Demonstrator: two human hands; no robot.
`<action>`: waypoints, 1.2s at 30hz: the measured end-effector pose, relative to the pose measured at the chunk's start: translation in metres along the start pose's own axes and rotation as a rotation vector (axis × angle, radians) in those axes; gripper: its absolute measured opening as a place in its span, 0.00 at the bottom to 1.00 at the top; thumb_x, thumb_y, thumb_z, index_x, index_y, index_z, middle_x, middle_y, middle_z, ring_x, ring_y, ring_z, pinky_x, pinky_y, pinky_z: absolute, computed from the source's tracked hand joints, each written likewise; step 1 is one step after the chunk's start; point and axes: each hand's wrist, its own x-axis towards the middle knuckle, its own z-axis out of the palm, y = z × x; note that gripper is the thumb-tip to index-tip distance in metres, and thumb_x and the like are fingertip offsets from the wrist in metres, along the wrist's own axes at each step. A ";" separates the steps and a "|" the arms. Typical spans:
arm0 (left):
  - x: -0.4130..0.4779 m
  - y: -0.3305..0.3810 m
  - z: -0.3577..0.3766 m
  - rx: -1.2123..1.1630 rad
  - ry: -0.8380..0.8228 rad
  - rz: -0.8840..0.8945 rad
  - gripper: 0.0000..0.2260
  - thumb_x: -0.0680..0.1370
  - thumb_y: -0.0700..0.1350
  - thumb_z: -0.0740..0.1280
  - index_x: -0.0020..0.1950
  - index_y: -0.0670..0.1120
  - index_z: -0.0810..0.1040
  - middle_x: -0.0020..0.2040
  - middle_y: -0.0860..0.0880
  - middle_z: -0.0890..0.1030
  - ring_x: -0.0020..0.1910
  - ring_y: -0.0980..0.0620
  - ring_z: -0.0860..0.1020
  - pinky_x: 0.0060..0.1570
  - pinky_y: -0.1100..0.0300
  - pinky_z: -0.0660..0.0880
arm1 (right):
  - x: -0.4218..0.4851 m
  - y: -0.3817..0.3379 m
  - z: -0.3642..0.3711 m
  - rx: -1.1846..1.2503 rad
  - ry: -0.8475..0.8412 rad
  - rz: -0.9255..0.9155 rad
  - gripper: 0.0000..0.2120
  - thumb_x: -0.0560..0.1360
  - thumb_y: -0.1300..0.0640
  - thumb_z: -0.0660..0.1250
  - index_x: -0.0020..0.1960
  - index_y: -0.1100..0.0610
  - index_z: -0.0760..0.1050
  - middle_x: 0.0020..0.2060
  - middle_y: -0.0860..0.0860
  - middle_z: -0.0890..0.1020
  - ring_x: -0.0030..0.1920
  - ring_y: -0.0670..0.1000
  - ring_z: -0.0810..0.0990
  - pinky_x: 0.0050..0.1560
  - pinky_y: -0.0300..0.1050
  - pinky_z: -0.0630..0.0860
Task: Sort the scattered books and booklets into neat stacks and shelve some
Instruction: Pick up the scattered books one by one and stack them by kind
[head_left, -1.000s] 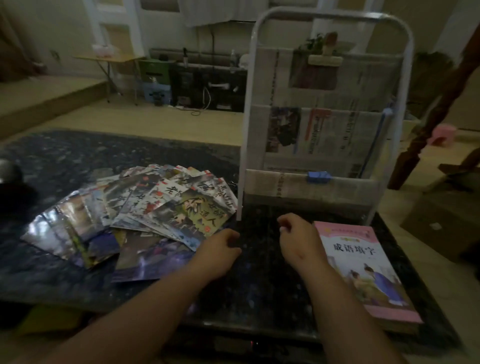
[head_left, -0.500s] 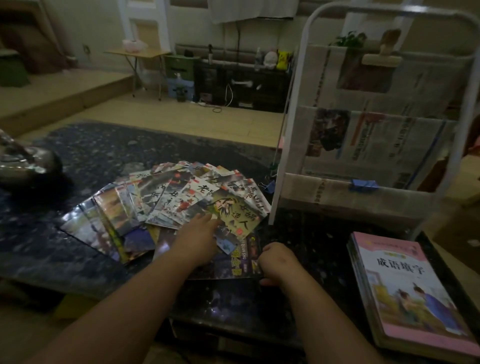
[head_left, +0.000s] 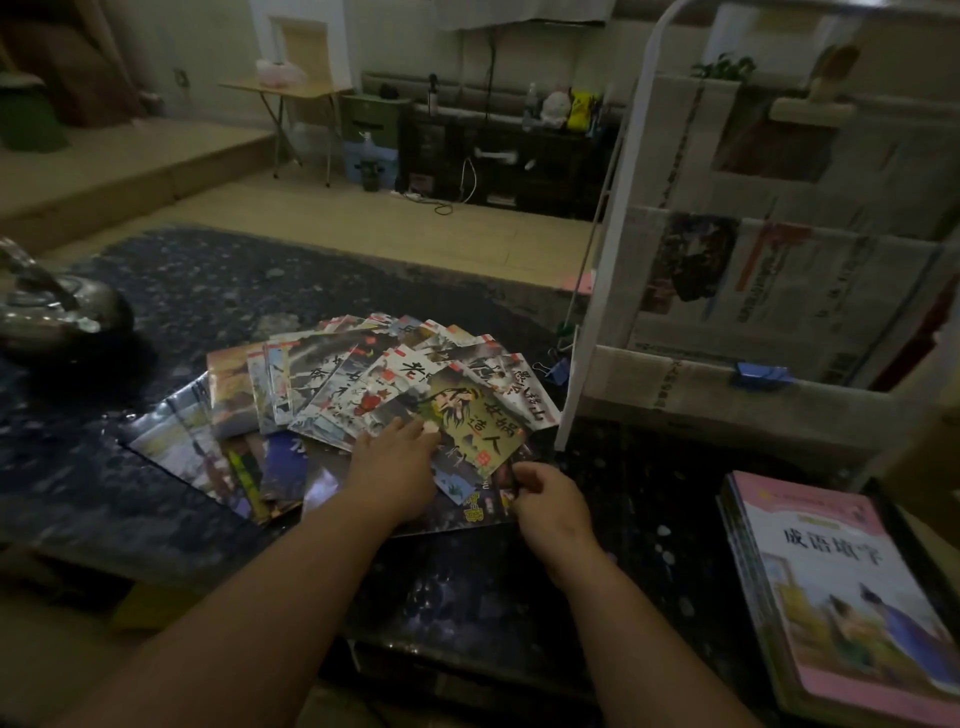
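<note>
Several thin illustrated booklets (head_left: 332, 395) lie fanned out on the dark speckled table (head_left: 208, 291). My left hand (head_left: 395, 467) rests flat on the near side of the fan, fingertips touching a yellow-green booklet (head_left: 483, 431) on top. My right hand (head_left: 550, 499) is curled at the right edge of a large dark booklet (head_left: 467, 512) under the fan and pinches it. A stack of books with a pink cover (head_left: 831, 587) sits at the table's near right corner, apart from both hands.
A white metal rack (head_left: 618, 234) hung with newspapers (head_left: 779, 291) stands on the table behind the right hand. A blue binder clip (head_left: 558, 370) lies by its leg. A shiny metal teapot (head_left: 57, 312) sits at the far left. Floor and furniture lie beyond.
Both hands moved left from the bare table in front of the rack onto the fan. The left hand settled on the booklets and the right took the dark booklet's edge. The view shifted left.
</note>
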 end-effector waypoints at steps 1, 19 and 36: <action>-0.001 -0.001 0.000 0.008 0.000 0.003 0.26 0.78 0.46 0.60 0.76 0.55 0.60 0.79 0.51 0.56 0.78 0.47 0.54 0.73 0.40 0.52 | 0.002 0.002 0.000 0.001 -0.005 -0.002 0.16 0.77 0.67 0.61 0.60 0.54 0.79 0.51 0.45 0.77 0.54 0.45 0.75 0.53 0.38 0.70; -0.023 0.022 -0.003 -0.135 -0.082 0.348 0.15 0.78 0.48 0.65 0.64 0.54 0.77 0.60 0.51 0.80 0.57 0.51 0.77 0.57 0.57 0.72 | 0.021 0.027 -0.012 0.173 0.116 0.152 0.09 0.67 0.61 0.64 0.45 0.50 0.76 0.48 0.54 0.82 0.48 0.56 0.82 0.50 0.58 0.82; -0.029 0.067 0.016 0.014 -0.128 0.490 0.24 0.79 0.57 0.64 0.74 0.57 0.66 0.77 0.55 0.63 0.76 0.51 0.57 0.72 0.50 0.60 | -0.007 0.040 -0.096 -0.592 0.215 0.154 0.10 0.77 0.57 0.64 0.56 0.57 0.78 0.54 0.57 0.80 0.55 0.59 0.78 0.52 0.48 0.75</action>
